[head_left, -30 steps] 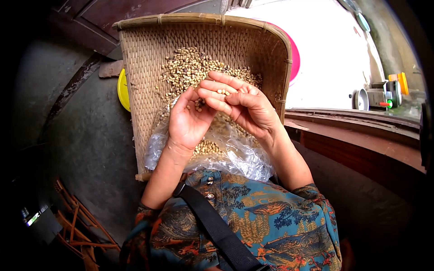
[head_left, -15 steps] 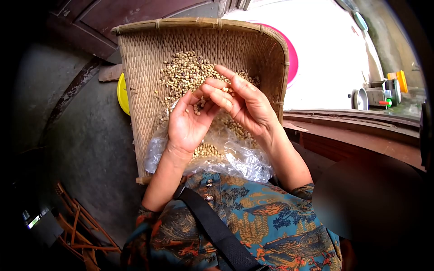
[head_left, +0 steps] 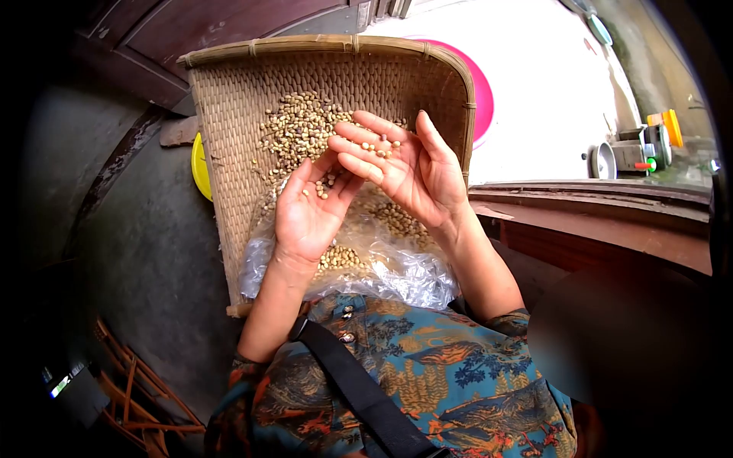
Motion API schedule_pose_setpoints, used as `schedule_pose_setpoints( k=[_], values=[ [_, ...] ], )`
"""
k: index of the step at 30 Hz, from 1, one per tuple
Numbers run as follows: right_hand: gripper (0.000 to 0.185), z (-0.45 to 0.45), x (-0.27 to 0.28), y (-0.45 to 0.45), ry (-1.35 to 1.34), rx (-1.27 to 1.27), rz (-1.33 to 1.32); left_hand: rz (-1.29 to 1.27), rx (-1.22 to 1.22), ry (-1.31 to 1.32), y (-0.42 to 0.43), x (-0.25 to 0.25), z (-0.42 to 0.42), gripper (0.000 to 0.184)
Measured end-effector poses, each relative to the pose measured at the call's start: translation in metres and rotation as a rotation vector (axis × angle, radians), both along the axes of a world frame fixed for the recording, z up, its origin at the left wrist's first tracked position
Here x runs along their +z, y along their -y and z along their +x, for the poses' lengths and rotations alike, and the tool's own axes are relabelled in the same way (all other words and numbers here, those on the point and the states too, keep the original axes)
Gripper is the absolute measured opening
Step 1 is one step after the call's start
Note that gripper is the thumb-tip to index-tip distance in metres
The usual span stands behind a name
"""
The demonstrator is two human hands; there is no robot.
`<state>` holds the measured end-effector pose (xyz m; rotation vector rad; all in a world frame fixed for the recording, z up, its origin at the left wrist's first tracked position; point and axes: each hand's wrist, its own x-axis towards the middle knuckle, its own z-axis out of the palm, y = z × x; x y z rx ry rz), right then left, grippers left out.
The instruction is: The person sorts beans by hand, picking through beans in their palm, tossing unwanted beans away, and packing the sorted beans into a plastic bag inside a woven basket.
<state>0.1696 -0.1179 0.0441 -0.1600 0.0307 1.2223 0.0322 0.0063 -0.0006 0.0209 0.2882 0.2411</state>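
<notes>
My right hand (head_left: 401, 164) is palm up with its fingers stretched out, carrying several pale tan beans (head_left: 379, 147) on the fingers. Partly under its fingertips, my left hand (head_left: 305, 217) is loosely cupped and holds several of the same beans (head_left: 324, 185). Both hands are above a woven bamboo basket (head_left: 223, 153) with a raised back rim. A pile of tan and darker beans (head_left: 301, 126) lies toward the back of the basket. At the front, a clear plastic bag (head_left: 416, 273) holds more beans (head_left: 341, 258); my wrists cover part of it.
A pink round basin (head_left: 483, 99) shows behind the basket's right corner, and a yellow round object (head_left: 200, 168) at its left. A wooden ledge (head_left: 595, 229) runs along the right. A wooden folding frame (head_left: 137, 389) stands lower left, and a dark red door (head_left: 198, 38) upper left.
My right hand has opened out flat, its thumb moving away from the fingers, so the beans on it show more fully. My left hand remains cupped below it. The whole view has shifted slightly.
</notes>
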Motion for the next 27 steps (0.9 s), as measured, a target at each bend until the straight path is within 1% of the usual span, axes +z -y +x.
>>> schedule_pose_setpoints(
  k=[2,8,11,17,20,23,24,25,27],
  values=[
    [0.073,-0.001,0.003,0.0,0.012,0.003,-0.012,0.0,-0.001,0.0,-0.001,-0.001,0.0,0.035],
    [0.06,-0.001,0.003,0.003,-0.023,-0.003,0.03,-0.002,-0.001,0.045,-0.001,-0.003,-0.001,0.037],
    [0.057,-0.002,0.002,0.003,0.0,-0.018,0.02,0.004,-0.012,0.093,-0.001,-0.005,-0.001,0.04],
    [0.057,-0.001,0.002,0.006,-0.027,-0.021,0.039,-0.001,-0.023,0.106,-0.001,-0.009,-0.001,0.04],
    [0.06,0.0,0.003,0.007,0.045,-0.031,0.029,0.017,-0.02,0.07,-0.001,-0.007,0.0,0.041],
    [0.063,0.004,0.008,0.013,0.083,-0.084,0.018,0.047,-0.027,0.02,0.001,0.002,0.002,0.041],
    [0.063,0.01,0.009,0.017,0.065,-0.103,0.052,0.064,-0.03,-0.004,0.001,0.006,0.003,0.042],
    [0.063,0.019,0.011,0.02,0.088,-0.156,0.054,0.081,-0.034,-0.028,0.002,0.008,0.004,0.042],
    [0.063,0.042,0.017,0.032,0.172,-0.276,0.05,0.021,-0.019,-0.015,0.002,0.008,0.004,0.041]
  ],
)
